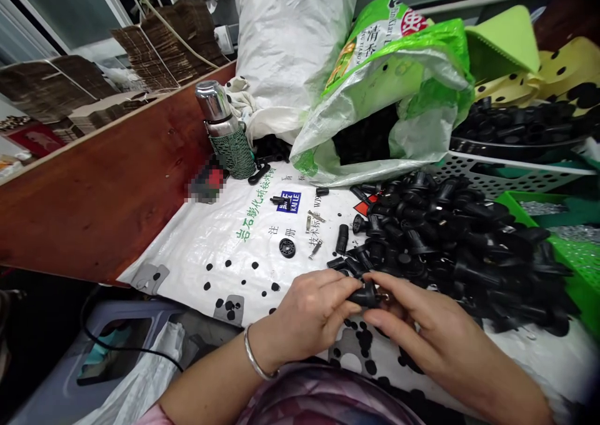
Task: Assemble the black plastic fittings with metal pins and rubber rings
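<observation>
My left hand [319,315] grips a black plastic part [364,296] between thumb and fingers. The fingertips of my right hand [422,325] close round the other end of the same part, where a small shiny metal tip [385,297] sticks out. Just beyond my hands lies a large heap of similar black plastic parts [450,244]. A round black disc [287,247], a short black cylinder [342,239] and several small metal strips [315,250] lie loose on the printed white sheet [187,237].
A steel flask [229,137] stands by the wooden board [117,169] at the left. Behind are an open green-and-white sack [375,100] with dark contents and a white sack [290,44]. A green tray [576,244] with small metal pieces and a perforated white basket [515,172] are at the right.
</observation>
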A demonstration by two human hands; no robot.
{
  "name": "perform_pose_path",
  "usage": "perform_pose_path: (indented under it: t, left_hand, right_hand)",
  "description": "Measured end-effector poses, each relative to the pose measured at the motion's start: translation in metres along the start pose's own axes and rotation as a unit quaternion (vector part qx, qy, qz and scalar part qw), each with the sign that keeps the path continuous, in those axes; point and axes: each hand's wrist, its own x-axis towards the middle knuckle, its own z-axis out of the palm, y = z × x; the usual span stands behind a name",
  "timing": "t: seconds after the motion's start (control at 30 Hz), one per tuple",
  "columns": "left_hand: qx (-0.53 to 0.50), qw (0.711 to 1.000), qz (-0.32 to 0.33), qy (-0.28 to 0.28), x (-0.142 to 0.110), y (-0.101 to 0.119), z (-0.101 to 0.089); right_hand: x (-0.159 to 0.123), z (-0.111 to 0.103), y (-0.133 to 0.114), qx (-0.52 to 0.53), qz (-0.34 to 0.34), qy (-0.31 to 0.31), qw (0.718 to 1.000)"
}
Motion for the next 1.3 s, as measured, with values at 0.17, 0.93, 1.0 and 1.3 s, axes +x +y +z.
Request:
perform_pose_path:
  t: [0.17,0.93,1.0,1.3]
  left_hand:
    - [0.0,1.0,0.0,0.016,0.001,0.001,0.001]
    - [-0.057,0.989,-0.103,0.09,-0.003,-0.008,-0.019]
    - [-0.029,0.986,-0.121,0.115,-0.005,-0.017,-0.025]
    - [0.022,0.975,-0.167,0.145,-0.017,-0.035,-0.039]
  right_hand:
    - [0.006,-0.006,-0.008,-0.023,0.066,-0.019,0.997]
    - [0.015,-0.059,0.025,-0.244,0.079,0.224,0.94]
    - [0.021,-0.071,0.03,-0.296,0.112,0.229,0.921]
    - [0.094,-0.011,-0.003,-0.272,-0.027,-0.028,0.961]
